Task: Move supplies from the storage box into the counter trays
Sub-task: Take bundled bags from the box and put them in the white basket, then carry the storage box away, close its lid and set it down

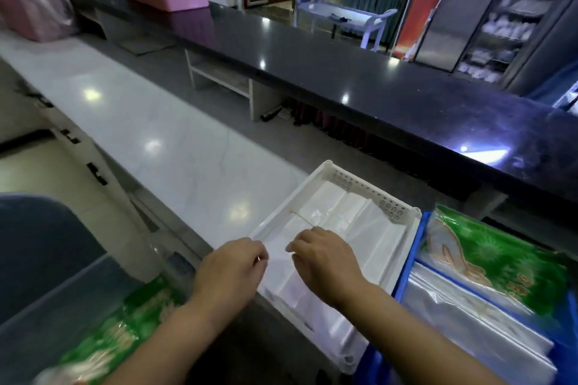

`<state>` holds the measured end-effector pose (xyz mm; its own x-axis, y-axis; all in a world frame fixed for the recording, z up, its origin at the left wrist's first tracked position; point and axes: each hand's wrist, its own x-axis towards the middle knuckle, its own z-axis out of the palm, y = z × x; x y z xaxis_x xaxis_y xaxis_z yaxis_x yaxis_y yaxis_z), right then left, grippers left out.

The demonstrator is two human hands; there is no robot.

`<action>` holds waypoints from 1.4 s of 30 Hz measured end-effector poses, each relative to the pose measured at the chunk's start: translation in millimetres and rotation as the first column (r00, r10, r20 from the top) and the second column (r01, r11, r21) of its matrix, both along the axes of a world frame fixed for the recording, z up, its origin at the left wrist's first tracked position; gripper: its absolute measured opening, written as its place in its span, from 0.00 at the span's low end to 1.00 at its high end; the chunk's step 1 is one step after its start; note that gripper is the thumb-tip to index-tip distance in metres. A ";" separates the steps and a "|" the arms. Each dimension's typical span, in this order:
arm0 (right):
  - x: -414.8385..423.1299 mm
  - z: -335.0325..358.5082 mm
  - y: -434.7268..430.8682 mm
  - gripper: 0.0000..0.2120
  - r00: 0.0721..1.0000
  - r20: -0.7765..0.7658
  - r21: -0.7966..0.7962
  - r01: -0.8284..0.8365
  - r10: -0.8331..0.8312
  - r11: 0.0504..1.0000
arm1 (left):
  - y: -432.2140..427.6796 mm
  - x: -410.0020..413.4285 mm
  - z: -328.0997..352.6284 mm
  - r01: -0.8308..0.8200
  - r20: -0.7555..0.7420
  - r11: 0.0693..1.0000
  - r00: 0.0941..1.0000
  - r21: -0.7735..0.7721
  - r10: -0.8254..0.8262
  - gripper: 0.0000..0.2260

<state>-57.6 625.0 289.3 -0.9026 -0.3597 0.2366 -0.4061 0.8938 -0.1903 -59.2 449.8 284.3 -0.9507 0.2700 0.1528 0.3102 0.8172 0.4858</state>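
The white bags [353, 228] lie as a flat, overlapping stack inside the white tray [325, 170], which stands on the tabletop [156, 122] directly against the blue tray [406, 269]. A thin yellowish band [305, 218], probably a rubber band, is seen across the stack's far half.

Both hands are held over the near part of the stack. The left hand [231, 266] is curled at the tray's left edge, with something small glinting at its fingertips; what is pinched there, if anything, cannot be told. The right hand [325, 256] is bent with its fingertips down on the bags; whether the plastic is pinched or only pressed cannot be told either.

The step in hand is judged to be the settling of this bundle in its tray. It would be done well if the stack were squared against the tray walls, the slippery layers kept flat under light pressure, and the edges smoothed rather than dragged, so that no sheet is pulled out of the pile.

Green-printed packs [500, 259] are laid in the blue tray, and more green packs [125, 322] are seen in the storage box [62, 294] at the lower left.
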 end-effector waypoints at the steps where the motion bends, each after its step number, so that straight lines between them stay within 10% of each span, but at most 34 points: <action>1: 2.0 2.5 -10.6 0.08 1.000 0.002 -0.014 -0.011 0.011 1.000 | -12.7 4.0 2.6 -0.032 0.004 0.999 0.999 0.009 0.032 0.04; 24: 101.0 -57.9 -402.6 0.04 0.980 0.178 0.165 -0.119 0.089 0.979 | -475.2 128.6 -59.4 -0.336 0.113 0.937 0.932 -0.100 0.346 0.05; 42: 56.0 -197.3 -395.1 0.11 0.762 0.560 0.263 0.209 -0.325 0.942 | -536.8 26.4 -129.6 -0.266 0.296 0.932 0.895 -0.246 0.334 0.05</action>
<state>-1.7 230.0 91.9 -0.9080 -0.0648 -0.4138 -0.0058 0.9898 -0.1423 -32.8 -87.0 154.8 -0.9773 -0.0438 -0.2072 -0.1137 0.9339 0.3390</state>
